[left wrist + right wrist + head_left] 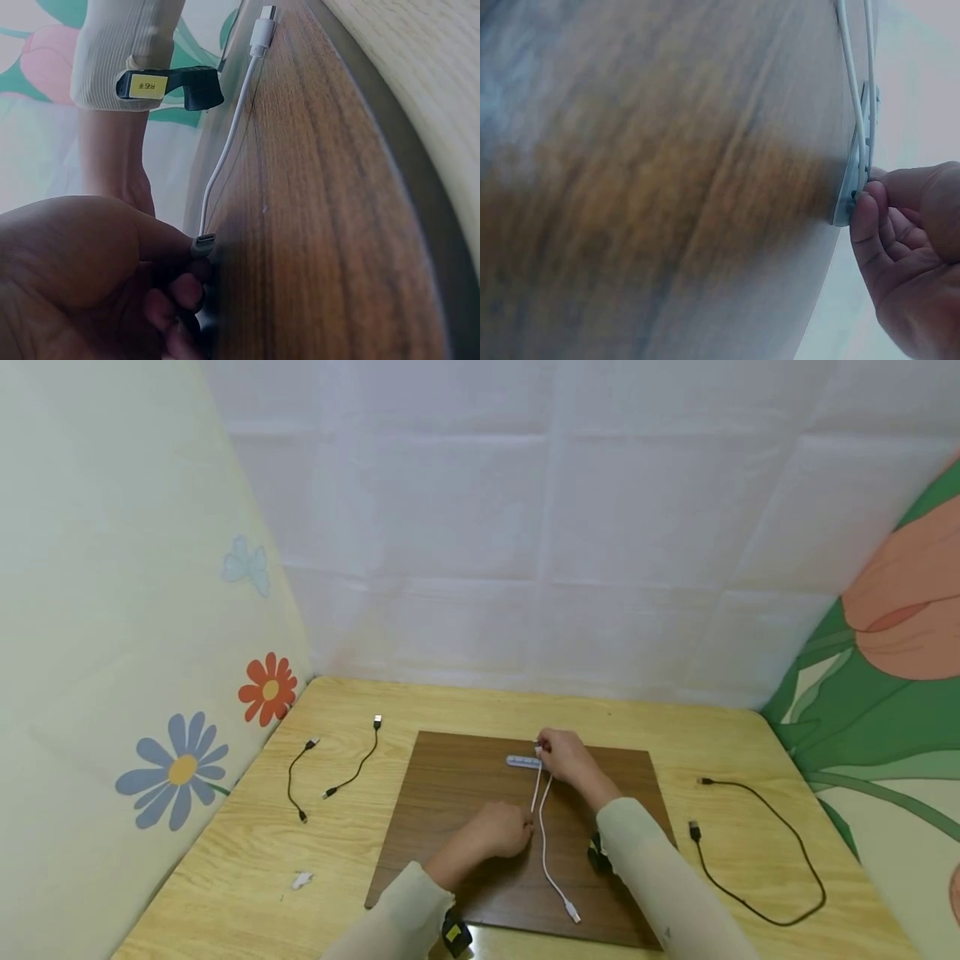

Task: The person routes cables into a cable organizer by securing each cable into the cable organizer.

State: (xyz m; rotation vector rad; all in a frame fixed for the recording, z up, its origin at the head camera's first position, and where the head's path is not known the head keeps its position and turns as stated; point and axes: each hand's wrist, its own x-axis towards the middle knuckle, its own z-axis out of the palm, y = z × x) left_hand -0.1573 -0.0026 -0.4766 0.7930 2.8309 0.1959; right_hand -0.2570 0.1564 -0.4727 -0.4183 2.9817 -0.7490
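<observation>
A white USB cable (546, 852) lies doubled over the brown wooden board, its bend at the far end. Near the board's middle, my left hand (504, 829) pinches one end of it; the connector (204, 244) pokes out between thumb and forefinger in the left wrist view. The other connector (572, 912) rests loose close to the board's front edge. My right hand (566, 756) pinches the cable's bend at the right end of a light blue cable clip strip (522, 762). In the right wrist view both strands run along the strip (845, 202), and the fingertips partly hide the bend.
The brown board (442, 793) sits on a yellow wood-grain table (225, 860). Two short black cables, one here (292, 781) and another (360, 767), lie to the left. A longer black cable (806, 860) curves on the right. A white scrap (302, 880) lies front left.
</observation>
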